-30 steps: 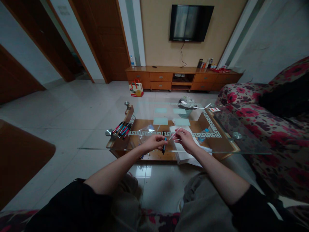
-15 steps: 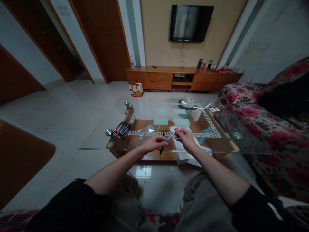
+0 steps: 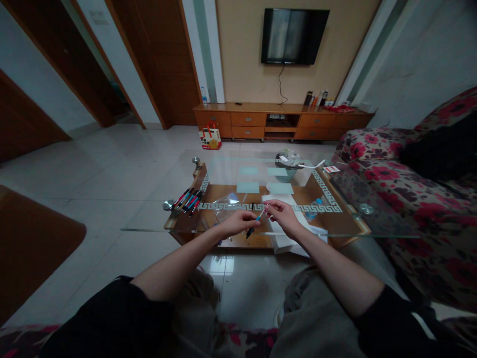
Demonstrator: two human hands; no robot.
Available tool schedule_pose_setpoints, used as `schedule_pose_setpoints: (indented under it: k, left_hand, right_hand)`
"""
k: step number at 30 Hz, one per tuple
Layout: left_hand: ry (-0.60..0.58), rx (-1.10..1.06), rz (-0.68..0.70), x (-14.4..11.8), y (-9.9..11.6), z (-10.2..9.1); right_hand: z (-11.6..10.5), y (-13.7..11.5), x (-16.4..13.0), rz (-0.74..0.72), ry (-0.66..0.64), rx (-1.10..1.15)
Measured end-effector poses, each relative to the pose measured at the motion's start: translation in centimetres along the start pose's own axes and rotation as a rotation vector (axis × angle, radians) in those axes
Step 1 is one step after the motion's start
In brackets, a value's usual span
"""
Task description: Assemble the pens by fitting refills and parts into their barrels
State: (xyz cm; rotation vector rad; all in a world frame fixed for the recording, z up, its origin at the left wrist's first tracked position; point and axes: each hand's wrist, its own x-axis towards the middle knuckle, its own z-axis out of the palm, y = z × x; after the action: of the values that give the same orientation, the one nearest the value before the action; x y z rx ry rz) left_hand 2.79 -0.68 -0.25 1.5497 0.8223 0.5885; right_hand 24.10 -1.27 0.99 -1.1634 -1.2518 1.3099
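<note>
My left hand is closed in a pinch on a small blue pen part, above the front of the glass table. My right hand pinches a thin white pen refill, whose lower end meets the blue part. How far the refill reaches inside cannot be made out. Just below the left fingertips is a dark pen piece, apparently on the glass. A row of pens with black, red and blue parts lies at the table's left.
A clear plastic bag is near the left hand. Below the glass are a white box and a bottle with a blue cap. A filled waste basket stands at the far side. A flowered sofa is at right.
My right hand has moved left and slightly down toward my left hand. Less of the white refill shows between the hands. The left hand has barely moved.
</note>
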Motion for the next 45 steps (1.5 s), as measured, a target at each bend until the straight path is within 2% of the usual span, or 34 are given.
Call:
schedule_pose_setpoints:
  k: [11, 17, 23, 26, 45]
  left_hand:
    - [-0.039, -0.089, -0.043, -0.1, 0.0, 0.5]
    - [-0.022, -0.103, -0.006, -0.2, 0.2, 0.7]
    - [-0.041, -0.252, -0.168, -1.0, 0.6, 1.0]
    - [-0.067, -0.304, -0.190, -1.3, 0.9, 1.1]
    - [-0.115, -0.200, -0.150, -1.0, 0.8, 0.9]
  right_hand:
    - [0.4, -0.4, -0.2, 0.040, -0.031, -0.079]
    - [0.5, -0.6, -0.2, 0.008, -0.051, -0.091]
    - [0.7, -0.9, -0.5, -0.018, -0.060, -0.104]
    - [0.8, -1.0, -0.6, -0.027, -0.065, -0.102]
    - [0.7, -0.4, -0.5, -0.043, -0.083, -0.086]
